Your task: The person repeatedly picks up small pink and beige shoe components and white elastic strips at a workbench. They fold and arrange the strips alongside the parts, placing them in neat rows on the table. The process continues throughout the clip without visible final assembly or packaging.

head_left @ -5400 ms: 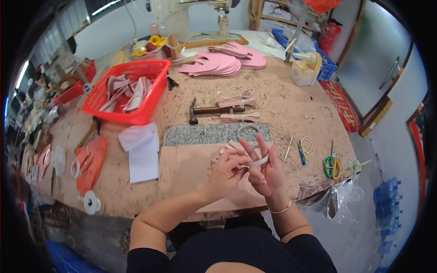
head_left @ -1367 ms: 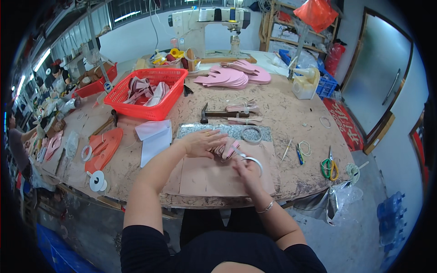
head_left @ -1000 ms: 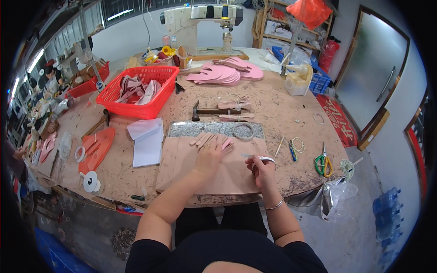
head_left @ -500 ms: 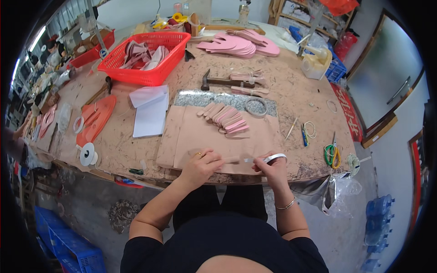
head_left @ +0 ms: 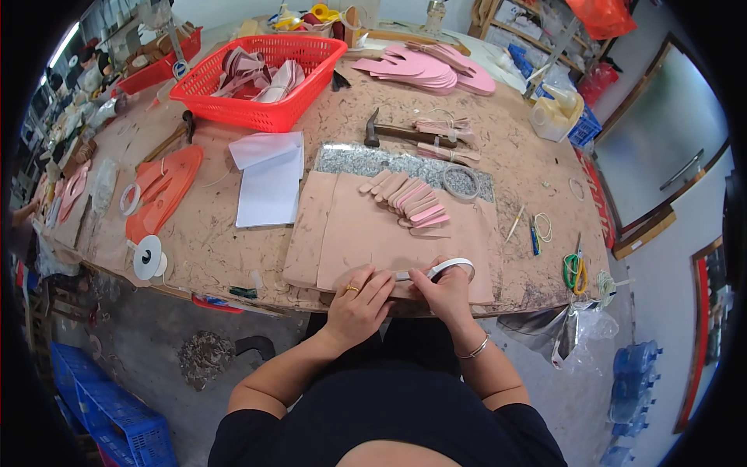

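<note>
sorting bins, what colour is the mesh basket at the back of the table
Red basket, clearest in the head view.

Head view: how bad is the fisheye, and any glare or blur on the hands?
Head view: strong fisheye, table edge bows and black corners vignette; light is even and soft, no glare; left hand, right hand and tape roll are sharp; detail is squeezed small toward the rim.

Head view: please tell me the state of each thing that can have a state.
left hand: pressing on the cardboard sheet
right hand: holding a tape roll, a strip pulled out
red basket: holds cut pieces
pink strips: fanned on the sheet
hammer: lying flat, unheld
</note>
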The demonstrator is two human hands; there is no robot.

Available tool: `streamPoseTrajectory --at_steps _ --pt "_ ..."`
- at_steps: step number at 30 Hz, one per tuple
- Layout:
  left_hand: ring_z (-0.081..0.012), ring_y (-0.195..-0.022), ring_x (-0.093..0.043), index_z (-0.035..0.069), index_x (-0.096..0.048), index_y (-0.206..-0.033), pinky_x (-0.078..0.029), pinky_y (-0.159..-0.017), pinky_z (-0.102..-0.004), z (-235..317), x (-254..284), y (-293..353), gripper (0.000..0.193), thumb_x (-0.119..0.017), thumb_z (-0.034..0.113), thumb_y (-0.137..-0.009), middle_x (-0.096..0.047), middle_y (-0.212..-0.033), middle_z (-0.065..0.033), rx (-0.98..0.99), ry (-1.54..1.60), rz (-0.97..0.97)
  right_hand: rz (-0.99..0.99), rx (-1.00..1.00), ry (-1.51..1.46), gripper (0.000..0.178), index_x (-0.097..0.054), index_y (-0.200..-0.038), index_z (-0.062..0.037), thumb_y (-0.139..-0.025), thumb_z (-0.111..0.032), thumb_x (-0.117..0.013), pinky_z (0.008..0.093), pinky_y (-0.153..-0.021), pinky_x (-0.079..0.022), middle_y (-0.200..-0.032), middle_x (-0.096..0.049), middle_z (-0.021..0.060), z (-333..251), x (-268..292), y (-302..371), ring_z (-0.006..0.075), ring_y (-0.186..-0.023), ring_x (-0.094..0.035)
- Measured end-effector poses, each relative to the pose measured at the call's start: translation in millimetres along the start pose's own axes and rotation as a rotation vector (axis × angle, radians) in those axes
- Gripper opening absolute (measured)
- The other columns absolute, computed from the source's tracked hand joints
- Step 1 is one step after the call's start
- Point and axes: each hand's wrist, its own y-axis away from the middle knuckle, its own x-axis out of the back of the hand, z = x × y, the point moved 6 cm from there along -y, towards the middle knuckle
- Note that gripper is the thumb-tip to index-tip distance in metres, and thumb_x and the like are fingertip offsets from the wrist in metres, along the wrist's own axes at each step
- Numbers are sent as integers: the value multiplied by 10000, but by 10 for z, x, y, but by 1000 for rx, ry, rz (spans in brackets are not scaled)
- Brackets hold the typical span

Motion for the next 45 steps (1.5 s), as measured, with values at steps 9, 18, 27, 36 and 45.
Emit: streamPoseTrajectory --at_steps 9,18,27,36,45 --pt "-247 -1285 -489 107 -622 -1274 -347 -1080 -408 -2 -1 -22 495 -725 258 -814 -566 -1342 -12 -14 -29 -40 -1 39 148 209 -583 -809 -4 -874 -111 -751 229 -526 -526 -702 -687 84 41 15 -27 110 -595 -669" --pt "-290 -1234 -463 95 -601 -1318 -343 -1050 -454 83 -13 -109 572 -730 358 -826 -540 -1299 -48 -91 -125 -110 129 439 650 308 -731 -857 42 -825 -260 -781 347 -652 -530 -765 -701 152 -409 149 96 257 -703 -687" --pt "-293 -1217 -471 75 -588 -1303 -342 -1044 -452 121 8 -159 583 -745 338 -808 -540 -1272 -53 -106 -162 -152 152 211 395 160 -757 -847 -41 -779 -169 -826 329 -657 -511 -788 -706 111 -150 753 -99 232 -697 -653" --pt "-288 -1211 -465 65 -605 -1283 -356 -1024 -450 128 18 -163 550 -714 363 -833 -541 -1260 -57 -121 -192 -175 286 557 616 145 -683 -736 -54 -735 -115 -814 402 -644 -501 -716 -646 95 -173 629 -56 296 -700 -623" --pt "-277 -1185 -510 88 -640 -1153 -360 -979 -452 64 -97 -532 376 -696 321 -863 -593 -1163 -54 1 24 -119 280 637 518 149 -689 -813 -47 -749 -75 -820 362 -647 -523 -762 -667 96 -191 624 16 269 -710 -648"
